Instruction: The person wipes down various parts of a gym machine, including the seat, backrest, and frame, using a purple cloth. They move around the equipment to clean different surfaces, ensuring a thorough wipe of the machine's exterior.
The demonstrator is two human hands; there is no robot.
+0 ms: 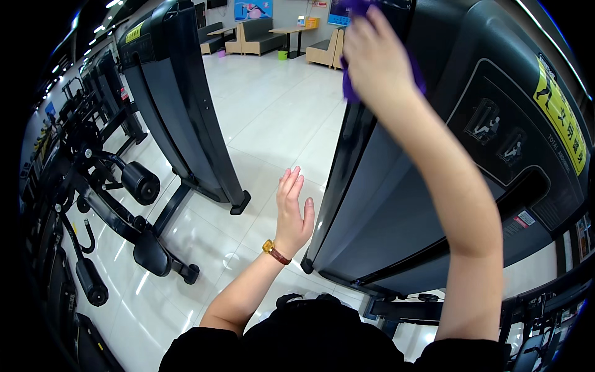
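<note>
My right hand [376,56] is raised high and grips a purple cloth [349,86], pressed near the top of the machine's narrow side. That abdominal exercise machine [395,195] has a tall grey and black housing, with a black instruction panel [499,125] and a yellow sticker [561,114] bearing writing. Part of the cloth is hidden behind my hand and wrist, which look slightly blurred. Lower down, my left hand [294,214] hangs in the air with nothing in it, thumb apart from the fingers. A watch with a brown strap [279,255] circles the left wrist.
Another machine housing [186,107] stands to the left, its foot [241,203] on the white tiled floor [265,125]. Beside it are a padded seat [152,257] and roller pads [140,182]. Benches [258,35] and a table [293,30] line the far wall.
</note>
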